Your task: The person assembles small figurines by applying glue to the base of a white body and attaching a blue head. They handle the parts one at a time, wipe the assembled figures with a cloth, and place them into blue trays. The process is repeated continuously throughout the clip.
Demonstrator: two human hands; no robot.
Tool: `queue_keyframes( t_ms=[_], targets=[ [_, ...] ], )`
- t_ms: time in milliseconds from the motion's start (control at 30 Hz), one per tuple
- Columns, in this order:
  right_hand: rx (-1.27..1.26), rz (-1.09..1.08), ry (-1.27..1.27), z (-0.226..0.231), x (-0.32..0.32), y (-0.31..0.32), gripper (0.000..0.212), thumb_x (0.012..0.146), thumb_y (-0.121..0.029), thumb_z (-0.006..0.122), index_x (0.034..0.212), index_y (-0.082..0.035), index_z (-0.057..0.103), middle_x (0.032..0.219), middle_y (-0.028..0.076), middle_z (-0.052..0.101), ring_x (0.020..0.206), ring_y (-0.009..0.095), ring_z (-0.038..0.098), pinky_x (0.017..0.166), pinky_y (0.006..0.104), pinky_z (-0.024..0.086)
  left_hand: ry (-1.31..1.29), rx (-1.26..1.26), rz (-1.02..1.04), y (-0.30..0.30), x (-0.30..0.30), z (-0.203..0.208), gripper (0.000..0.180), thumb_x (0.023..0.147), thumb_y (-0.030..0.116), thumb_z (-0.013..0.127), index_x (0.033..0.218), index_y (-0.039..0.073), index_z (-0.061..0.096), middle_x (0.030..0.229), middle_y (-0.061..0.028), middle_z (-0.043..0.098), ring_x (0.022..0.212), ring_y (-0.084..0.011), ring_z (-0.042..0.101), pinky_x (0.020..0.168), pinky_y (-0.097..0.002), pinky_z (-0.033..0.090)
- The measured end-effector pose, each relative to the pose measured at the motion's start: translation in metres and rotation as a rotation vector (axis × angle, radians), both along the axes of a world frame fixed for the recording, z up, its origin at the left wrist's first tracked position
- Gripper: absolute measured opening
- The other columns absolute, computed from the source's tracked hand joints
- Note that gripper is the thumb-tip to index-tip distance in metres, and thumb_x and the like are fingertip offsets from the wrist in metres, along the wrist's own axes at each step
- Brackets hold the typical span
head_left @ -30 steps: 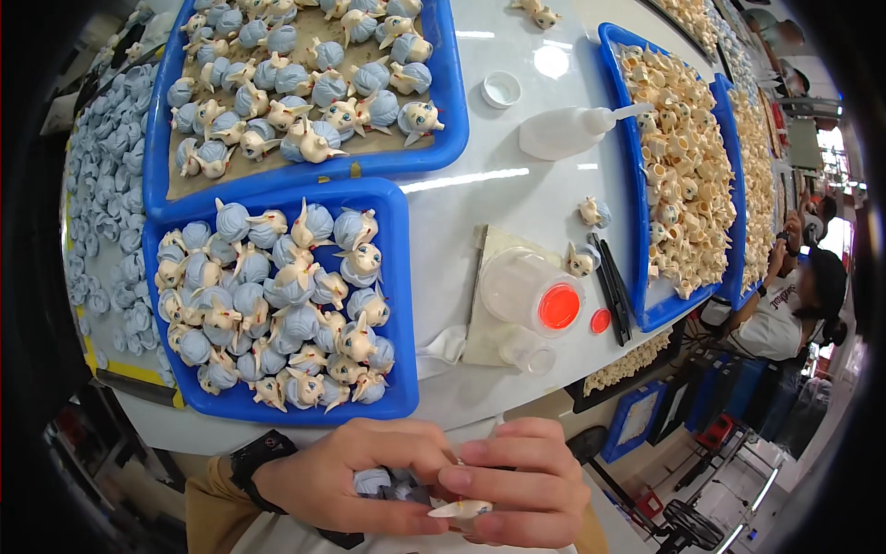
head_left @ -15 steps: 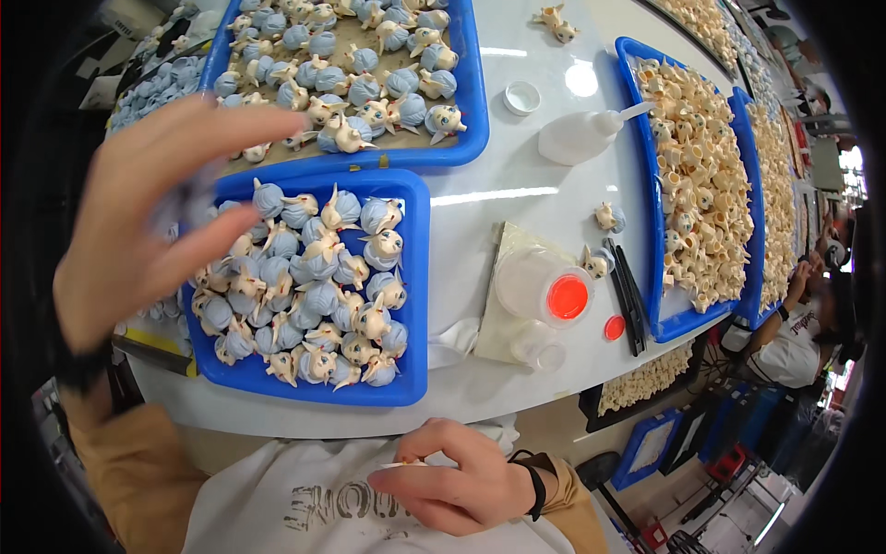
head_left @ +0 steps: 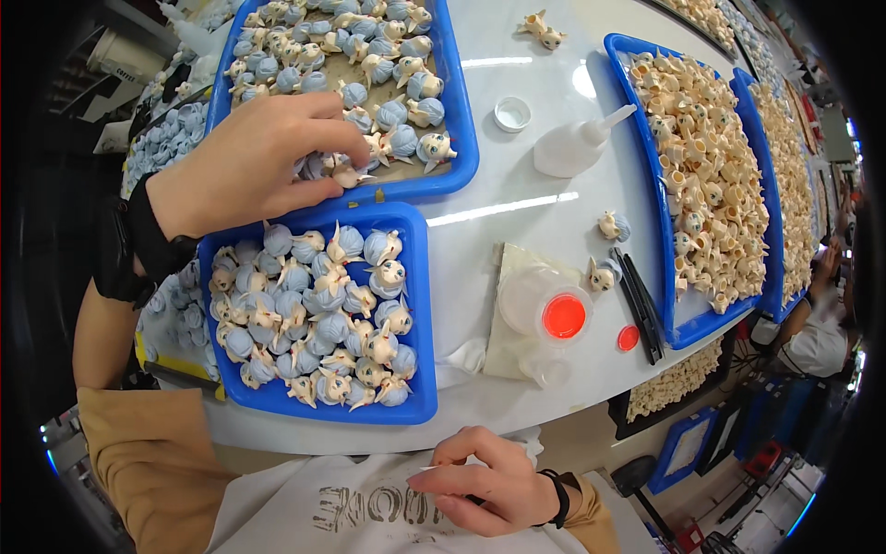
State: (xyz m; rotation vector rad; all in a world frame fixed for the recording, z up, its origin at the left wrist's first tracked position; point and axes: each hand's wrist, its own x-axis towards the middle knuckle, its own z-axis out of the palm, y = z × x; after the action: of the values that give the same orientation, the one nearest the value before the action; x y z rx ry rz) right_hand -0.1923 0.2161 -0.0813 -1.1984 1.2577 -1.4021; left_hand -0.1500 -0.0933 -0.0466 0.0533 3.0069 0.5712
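My left hand (head_left: 277,157) is over the near edge of the large blue tray (head_left: 469,148), its thumb and fingers curled round a doll head (head_left: 345,175) with pale blue hair. Many similar heads lie in that tray. Just below stands a smaller blue tray (head_left: 426,369), packed with blue-haired doll heads (head_left: 332,300). My right hand (head_left: 489,485) is closed low in front of my apron. A tiny white tip pokes out at its fingers; what it belongs to is hidden.
A white squeeze bottle (head_left: 568,148), a round cap (head_left: 512,114), a jar with a red opening (head_left: 563,316), a red lid (head_left: 628,338) and black tweezers (head_left: 637,305) are on the table. Two loose heads lie near the tweezers. At right, a blue tray (head_left: 688,332) holds bare cream-coloured doll parts.
My left hand has moved from the left side, where it was blurred, right to the large tray's near edge. My right hand stays closed in front of my apron. The whole view has shifted slightly.
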Motion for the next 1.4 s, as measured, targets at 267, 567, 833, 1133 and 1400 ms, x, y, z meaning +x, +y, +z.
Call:
queue_keyframes(
  t_ms=[267,567,833,1133,1400],
  targets=[
    [0.006,0.013,-0.009,-0.003,-0.002,-0.004,0.025,0.070,-0.001,0.056,0.094,-0.002,0.062,0.084,0.008,0.049,0.063,0.016,0.051,0.056,0.0247,0.044,0.008,0.092,0.041,-0.008,0.005,-0.010,0.020,0.066,0.003,0.063,0.085,0.004,0.058,0.077,-0.0087,0.051,0.074,-0.0252,0.052,0.063,-0.0324,0.041],
    [0.034,0.009,-0.014,-0.001,-0.003,-0.008,0.025,0.070,-0.001,0.057,0.095,-0.003,0.061,0.085,0.008,0.049,0.064,0.016,0.050,0.057,0.0247,0.044,-0.028,0.122,0.045,-0.015,0.002,-0.014,0.021,0.065,0.002,0.063,0.085,0.002,0.057,0.080,-0.0090,0.054,0.075,-0.0257,0.052,0.065,-0.0322,0.042],
    [0.035,0.003,0.005,-0.001,-0.001,-0.009,0.026,0.070,-0.002,0.058,0.096,-0.003,0.061,0.085,0.008,0.050,0.063,0.015,0.050,0.056,0.0242,0.043,0.007,0.108,0.026,-0.017,0.000,-0.017,0.021,0.063,0.001,0.065,0.081,0.002,0.055,0.078,-0.0090,0.053,0.073,-0.0247,0.052,0.064,-0.0314,0.042],
    [0.041,-0.006,0.030,-0.001,0.000,-0.011,0.027,0.069,-0.001,0.058,0.096,-0.004,0.061,0.084,0.007,0.049,0.062,0.015,0.049,0.054,0.0237,0.042,0.009,0.098,0.046,-0.017,-0.001,-0.017,0.025,0.061,0.002,0.068,0.081,0.003,0.053,0.076,-0.0086,0.051,0.071,-0.0251,0.050,0.063,-0.0318,0.041],
    [0.044,0.004,0.026,-0.004,0.000,-0.011,0.027,0.070,-0.002,0.059,0.097,-0.003,0.061,0.085,0.008,0.049,0.062,0.015,0.049,0.054,0.0242,0.043,-0.018,0.080,0.050,-0.016,-0.002,-0.015,0.024,0.062,0.004,0.069,0.080,0.003,0.052,0.076,-0.0090,0.051,0.072,-0.0262,0.050,0.063,-0.0318,0.040]
  ],
)
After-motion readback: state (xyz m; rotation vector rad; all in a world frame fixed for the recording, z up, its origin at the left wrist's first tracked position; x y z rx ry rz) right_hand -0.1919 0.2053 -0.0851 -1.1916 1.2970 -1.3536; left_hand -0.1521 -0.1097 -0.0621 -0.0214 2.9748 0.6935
